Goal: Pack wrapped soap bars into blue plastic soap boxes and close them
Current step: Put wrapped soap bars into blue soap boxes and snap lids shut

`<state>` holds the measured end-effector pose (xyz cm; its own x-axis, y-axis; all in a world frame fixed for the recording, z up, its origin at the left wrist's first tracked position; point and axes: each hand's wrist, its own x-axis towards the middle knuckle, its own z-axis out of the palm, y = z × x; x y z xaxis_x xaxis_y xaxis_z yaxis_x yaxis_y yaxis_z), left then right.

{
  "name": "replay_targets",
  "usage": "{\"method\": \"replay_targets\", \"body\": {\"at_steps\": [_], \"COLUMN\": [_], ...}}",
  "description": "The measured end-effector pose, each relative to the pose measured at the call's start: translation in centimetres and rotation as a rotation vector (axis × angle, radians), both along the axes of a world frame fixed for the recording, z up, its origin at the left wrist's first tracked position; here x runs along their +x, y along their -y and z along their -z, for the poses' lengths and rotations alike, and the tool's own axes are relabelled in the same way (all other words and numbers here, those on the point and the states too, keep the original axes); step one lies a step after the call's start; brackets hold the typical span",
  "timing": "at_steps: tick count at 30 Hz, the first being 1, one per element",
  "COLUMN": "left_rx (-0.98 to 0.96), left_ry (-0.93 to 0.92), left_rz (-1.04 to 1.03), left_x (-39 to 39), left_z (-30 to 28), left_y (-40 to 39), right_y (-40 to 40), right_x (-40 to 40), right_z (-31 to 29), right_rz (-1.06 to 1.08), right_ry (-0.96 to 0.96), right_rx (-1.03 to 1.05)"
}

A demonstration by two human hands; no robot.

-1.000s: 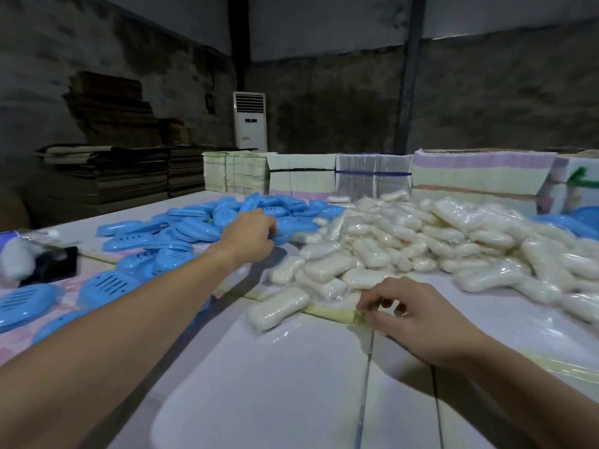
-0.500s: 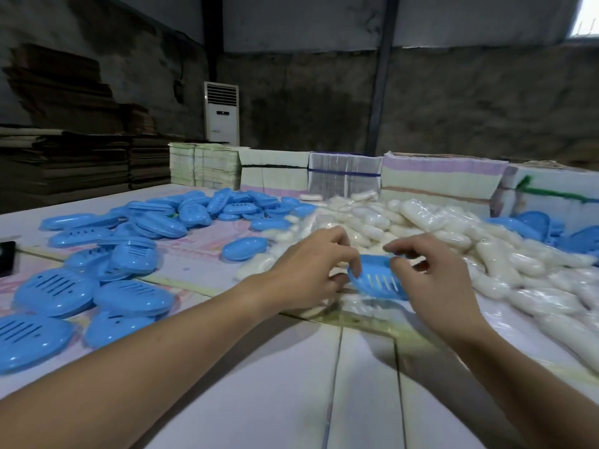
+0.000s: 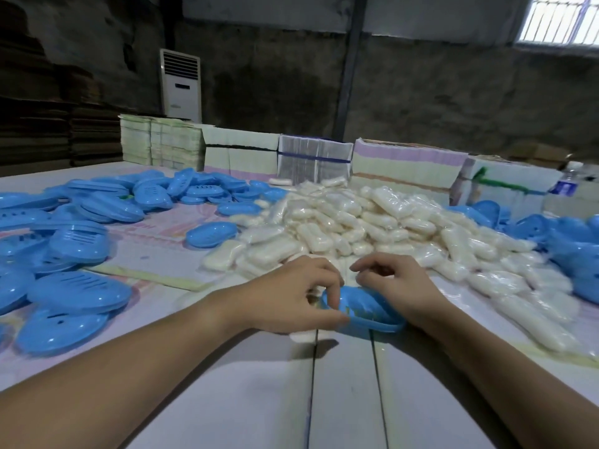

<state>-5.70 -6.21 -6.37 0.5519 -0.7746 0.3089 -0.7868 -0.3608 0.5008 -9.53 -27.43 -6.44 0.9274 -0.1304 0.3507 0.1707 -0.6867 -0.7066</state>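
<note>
Hands meet at the near middle of the counter (image 3: pixel 343 400), both on one blue soap box (image 3: pixel 363 307). My left hand (image 3: pixel 291 296) grips its left end, thumb under the near rim, fingers curled over the top. My right hand (image 3: pixel 398 286) holds the right side, fingers bent above the box; its palm hides that end. Box lies rounded side up, tilted a bit, low over the white planks; I cannot tell if it is touching them. A white wrapped bar (image 3: pixel 303 336) peeks out from under the left hand, just beside the box; whether a bar is inside the box I cannot tell.

Heap of wrapped soap bars (image 3: pixel 372 222) sits right behind the hands and spreads to the right. Loose blue box halves (image 3: pixel 74 254) pile on the left side of the counter, more blue boxes (image 3: pixel 570 241) at the far right edge. One single blue shell (image 3: pixel 211 234) lies between the left pile and the soap heap.

Far edge: stacks of flat printed cartons (image 3: pixel 405 170), a strapped bundle (image 3: pixel 314 162), a water bottle (image 3: pixel 567 184) at right. Standing air conditioner (image 3: pixel 180 85) against the back wall, barred window (image 3: pixel 564 19) top right.
</note>
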Motion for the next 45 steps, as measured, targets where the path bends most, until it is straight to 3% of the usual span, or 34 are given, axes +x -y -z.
{"method": "replay_targets", "body": {"at_steps": [6, 12, 17, 20, 24, 29, 39, 45], "left_rx": [-0.006, 0.054, 0.083, 0.105, 0.109, 0.107, -0.013, -0.110], "left_ry": [-0.018, -0.029, -0.058, -0.081, -0.103, -0.132, -0.305, -0.357], "left_rz": [-0.040, -0.013, 0.008, -0.001, -0.003, 0.009, -0.036, -0.105], "left_x": [0.5, 1.2, 1.3, 1.3, 1.1, 0.9, 0.8, 0.4], "left_z": [-0.4, -0.8, -1.1, -1.3, -1.5, -1.6, -0.6, 0.0], "left_y": [-0.7, -1.4, -2.0, -2.1, -2.2, -2.1, -1.5, -0.8], "right_y": [0.1, -1.1, -2.8, -2.9, -2.6, -2.3, 2.9, 5.6], "right_x": [0.4, 1.6, 4.0, 5.1, 5.8, 5.2, 1.0, -2.8], "right_z": [0.3, 0.2, -1.2, -1.1, -0.5, 0.3, -1.8, -1.7], "right_rz": [0.055, 0.057, -0.048, -0.061, 0.001, -0.002, 0.100, 0.189], "right_ry": [-0.095, -0.239, -0.306, -0.332, -0.271, -0.167, -0.159, -0.007], "right_rx": [0.224, -0.184, 0.215, 0.092, -0.167, -0.120, -0.262, -0.172]}}
